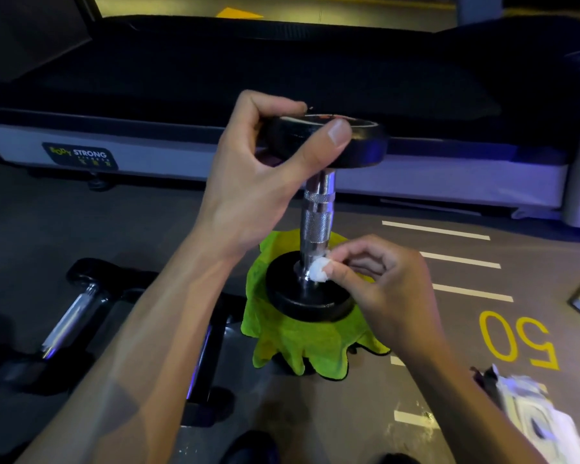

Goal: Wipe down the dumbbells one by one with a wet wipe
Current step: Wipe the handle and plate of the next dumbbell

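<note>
The upright dumbbell's shiny chrome metal handle (317, 212), partly knurled and rough, is reflecting light between matt black rubber-looking round plates (310, 304). Under it, the lime-green fluffy cloth (302, 346) is looking soft; the crumpled white wipe (318, 269) is looking papery.

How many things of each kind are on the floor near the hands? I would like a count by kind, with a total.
Dumbbells: 3 (upright dumbbell, left dumbbell, middle dumbbell)
Wet wipe: 1
Green cloth: 1
Wipe packet: 1
Total: 6
</note>
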### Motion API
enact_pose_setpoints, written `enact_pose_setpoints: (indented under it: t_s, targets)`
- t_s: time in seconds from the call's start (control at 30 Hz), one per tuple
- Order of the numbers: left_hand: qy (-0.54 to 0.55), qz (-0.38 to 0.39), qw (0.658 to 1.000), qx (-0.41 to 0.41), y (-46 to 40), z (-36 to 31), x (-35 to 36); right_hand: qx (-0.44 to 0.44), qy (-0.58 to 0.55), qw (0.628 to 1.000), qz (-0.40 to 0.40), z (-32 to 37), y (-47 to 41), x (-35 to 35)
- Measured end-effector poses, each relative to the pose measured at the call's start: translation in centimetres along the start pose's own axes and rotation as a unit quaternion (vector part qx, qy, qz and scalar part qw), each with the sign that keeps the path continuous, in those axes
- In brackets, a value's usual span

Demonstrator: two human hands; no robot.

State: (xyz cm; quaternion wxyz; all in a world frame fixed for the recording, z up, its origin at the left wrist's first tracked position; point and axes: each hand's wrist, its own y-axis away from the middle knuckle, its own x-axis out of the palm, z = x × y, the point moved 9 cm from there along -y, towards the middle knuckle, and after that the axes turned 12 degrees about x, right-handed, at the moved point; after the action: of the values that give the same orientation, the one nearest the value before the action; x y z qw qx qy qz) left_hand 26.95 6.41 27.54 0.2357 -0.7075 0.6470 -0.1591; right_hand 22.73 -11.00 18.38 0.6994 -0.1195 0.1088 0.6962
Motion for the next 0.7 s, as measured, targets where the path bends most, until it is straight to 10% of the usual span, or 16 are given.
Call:
enact_pose_setpoints:
  t_s: [0.33, 0.7]
  targets:
    - [-0.090, 0.070, 0.989, 0.089, -1.1, -1.3, 0.6, 0.057, -0.022, 0.997, 0.046, -1.1, 0.7, 0.8]
    - [-0.131, 0.069, 0.983, 0.107, -1.1, -0.7, -1.2, -0.060, -0.075, 0.985, -0.146, 5.1, -1.1, -0.2]
